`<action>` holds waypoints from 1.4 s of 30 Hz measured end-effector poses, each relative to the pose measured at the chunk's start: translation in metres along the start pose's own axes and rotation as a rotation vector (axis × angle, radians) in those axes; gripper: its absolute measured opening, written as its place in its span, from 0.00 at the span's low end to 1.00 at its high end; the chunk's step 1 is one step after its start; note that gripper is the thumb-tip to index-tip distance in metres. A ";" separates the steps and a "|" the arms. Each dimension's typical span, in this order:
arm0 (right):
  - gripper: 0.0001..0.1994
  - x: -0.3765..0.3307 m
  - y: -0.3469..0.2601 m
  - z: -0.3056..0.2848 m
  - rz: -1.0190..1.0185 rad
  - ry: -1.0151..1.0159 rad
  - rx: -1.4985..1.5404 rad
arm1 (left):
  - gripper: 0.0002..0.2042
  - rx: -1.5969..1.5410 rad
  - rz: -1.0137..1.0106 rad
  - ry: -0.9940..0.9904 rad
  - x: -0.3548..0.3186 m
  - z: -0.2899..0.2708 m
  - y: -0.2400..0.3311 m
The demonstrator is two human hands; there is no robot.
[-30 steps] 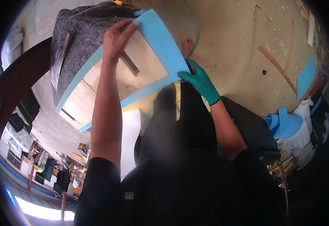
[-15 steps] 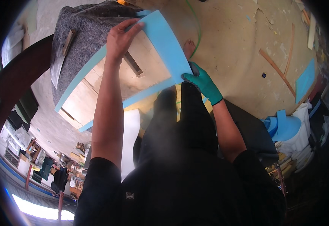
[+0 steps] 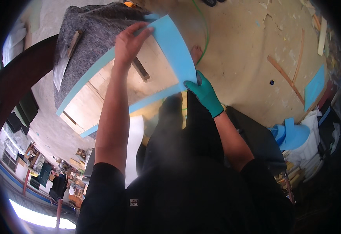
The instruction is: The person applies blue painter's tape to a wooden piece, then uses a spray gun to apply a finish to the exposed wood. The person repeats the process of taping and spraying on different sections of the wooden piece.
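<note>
Observed from the head camera, looking down over dark clothing. Blue foam sheet (image 3: 170,46) lay draped across a wooden frame (image 3: 139,84), bent over its near right corner, long axis running from upper right down toward lower left along the frame edge. Left hand (image 3: 129,43), bare, pressed flat on the sheet's upper part, fingers spread and extended, not curled round anything; palm appeared to hold the foam against the wood. Right hand (image 3: 203,91), in a green glove, closed on the sheet's lower right corner, thumb and fingers pinching the foam edge where it turned under the frame. Sheet thus lay directly under the left fingers and up and to the left of the right fingers; right hand nearer the free corner, left hand nearer the sheet's middle. Grey felt padding (image 3: 86,37) covered the far left side of the frame, just beside the foam. Bare foot (image 3: 195,52) on the floor beyond the frame, near a green cord (image 3: 205,29). Sawdust-strewn floor (image 3: 248,50) carried wood strips (image 3: 285,76) and a foam offcut (image 3: 314,85), well apart from both hands. Roll of blue foam (image 3: 291,134) stood at right.
</note>
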State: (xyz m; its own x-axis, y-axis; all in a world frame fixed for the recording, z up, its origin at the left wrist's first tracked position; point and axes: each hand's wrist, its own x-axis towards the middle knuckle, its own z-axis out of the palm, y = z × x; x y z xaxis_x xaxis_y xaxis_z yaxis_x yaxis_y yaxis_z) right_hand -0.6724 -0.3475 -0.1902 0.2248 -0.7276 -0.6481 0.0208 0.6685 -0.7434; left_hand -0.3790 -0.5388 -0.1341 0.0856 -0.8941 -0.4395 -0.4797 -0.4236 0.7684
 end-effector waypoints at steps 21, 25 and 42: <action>0.42 0.089 -0.105 0.034 -0.205 -0.021 -0.029 | 0.37 0.222 0.317 -0.228 0.007 -0.028 -0.017; 0.41 0.088 -0.109 0.038 -0.223 -0.036 -0.035 | 0.38 0.237 0.322 -0.224 0.007 -0.028 -0.018; 0.38 0.103 -0.100 0.024 -0.170 -0.133 0.015 | 0.38 0.291 0.433 -0.139 0.007 -0.024 -0.027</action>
State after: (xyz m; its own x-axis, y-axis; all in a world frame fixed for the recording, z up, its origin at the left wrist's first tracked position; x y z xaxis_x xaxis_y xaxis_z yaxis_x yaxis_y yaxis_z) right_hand -0.6279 -0.4859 -0.1784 0.3434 -0.8040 -0.4854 0.0838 0.5410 -0.8369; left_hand -0.3444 -0.5372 -0.1467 -0.2809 -0.9420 -0.1838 -0.6695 0.0550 0.7408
